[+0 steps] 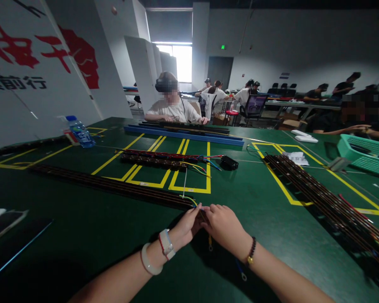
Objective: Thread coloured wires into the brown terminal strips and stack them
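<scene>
My left hand and my right hand meet over the near middle of the green table. Both have their fingers closed on the wires at the right end of a long dark wire harness, which runs off to the left. A yellow-green wire leads into the fingers. Beneath my hands hang a yellow wire end and a blue wire end, each with a ring terminal. A thin white cable tie sticks up by the harness end. My fingers hide the exact gripping point.
Another bundle with coloured wires lies ahead, beside a black connector. More harnesses lie at right, near a green basket. A water bottle stands at left. Across the table, a person sits behind blue rails.
</scene>
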Tool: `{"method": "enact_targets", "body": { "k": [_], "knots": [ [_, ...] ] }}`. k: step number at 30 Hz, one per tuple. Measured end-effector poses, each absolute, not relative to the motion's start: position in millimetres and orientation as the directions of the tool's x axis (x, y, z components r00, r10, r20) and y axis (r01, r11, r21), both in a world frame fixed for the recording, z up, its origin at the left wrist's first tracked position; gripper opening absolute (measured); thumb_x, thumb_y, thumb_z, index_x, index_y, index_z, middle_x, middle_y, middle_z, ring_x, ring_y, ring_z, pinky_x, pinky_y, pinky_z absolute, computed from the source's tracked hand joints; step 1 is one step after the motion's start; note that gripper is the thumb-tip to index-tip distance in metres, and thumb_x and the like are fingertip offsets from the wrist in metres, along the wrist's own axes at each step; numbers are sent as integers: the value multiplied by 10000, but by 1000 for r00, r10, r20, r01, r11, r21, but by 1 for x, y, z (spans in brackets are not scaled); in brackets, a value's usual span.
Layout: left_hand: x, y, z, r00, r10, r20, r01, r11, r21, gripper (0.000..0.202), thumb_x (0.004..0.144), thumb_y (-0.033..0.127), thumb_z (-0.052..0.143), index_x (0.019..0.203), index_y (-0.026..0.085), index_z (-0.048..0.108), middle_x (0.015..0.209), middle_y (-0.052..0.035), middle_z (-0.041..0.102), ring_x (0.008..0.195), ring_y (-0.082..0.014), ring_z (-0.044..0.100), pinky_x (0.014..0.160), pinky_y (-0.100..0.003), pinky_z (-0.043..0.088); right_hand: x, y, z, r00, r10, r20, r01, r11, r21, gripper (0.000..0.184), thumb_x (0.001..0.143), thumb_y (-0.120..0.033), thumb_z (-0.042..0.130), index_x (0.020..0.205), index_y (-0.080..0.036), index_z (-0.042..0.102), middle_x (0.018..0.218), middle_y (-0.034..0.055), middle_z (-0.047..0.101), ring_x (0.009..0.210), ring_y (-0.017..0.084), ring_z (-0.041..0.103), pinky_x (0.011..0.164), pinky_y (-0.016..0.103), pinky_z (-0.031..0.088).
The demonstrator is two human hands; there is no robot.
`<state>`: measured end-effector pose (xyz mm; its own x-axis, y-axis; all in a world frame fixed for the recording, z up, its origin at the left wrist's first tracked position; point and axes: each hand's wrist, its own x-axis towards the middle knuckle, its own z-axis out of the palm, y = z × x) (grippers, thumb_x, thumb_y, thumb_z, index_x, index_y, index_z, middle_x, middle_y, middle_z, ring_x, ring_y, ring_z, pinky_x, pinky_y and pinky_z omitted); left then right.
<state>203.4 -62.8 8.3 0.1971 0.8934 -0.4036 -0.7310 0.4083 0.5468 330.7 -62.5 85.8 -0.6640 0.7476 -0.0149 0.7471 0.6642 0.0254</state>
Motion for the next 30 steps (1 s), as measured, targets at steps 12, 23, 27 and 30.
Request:
{"method": "enact_targets", "body": {
  "k": [12,23,27,30],
  "knots": [
    [204,-69,10,264,909,-322,-638,414,649,283,846,404,568,888,125,548,870,-86,660,814,-175,645,811,-333,481,355,-41,93,-536,835,-126,844,533,-58,143,854,-212,497,833,-166,630,820,86,659,747,193,634,618,261,409],
    [202,-71,12,285,911,-300,-571,412,710,252,919,338,435,849,104,499,719,-76,604,670,-153,610,694,-304,466,366,10,45,-558,829,37,829,554,77,161,898,-163,472,874,-156,631,854,79,638,841,203,585,725,290,399],
    [201,-71,11,287,911,-295,-575,410,708,246,918,335,435,837,110,493,700,-61,586,638,-138,590,658,-283,452,368,5,53,-558,828,57,830,556,46,182,892,-295,526,869,-174,660,868,73,635,856,208,581,726,294,397],
    [201,-72,13,273,913,-302,-565,406,718,265,909,358,453,838,107,498,705,-64,592,649,-138,597,665,-278,452,368,-1,70,-568,816,110,812,577,-85,257,905,-393,501,941,-199,666,887,56,638,839,171,586,718,264,394]
  ]
}}
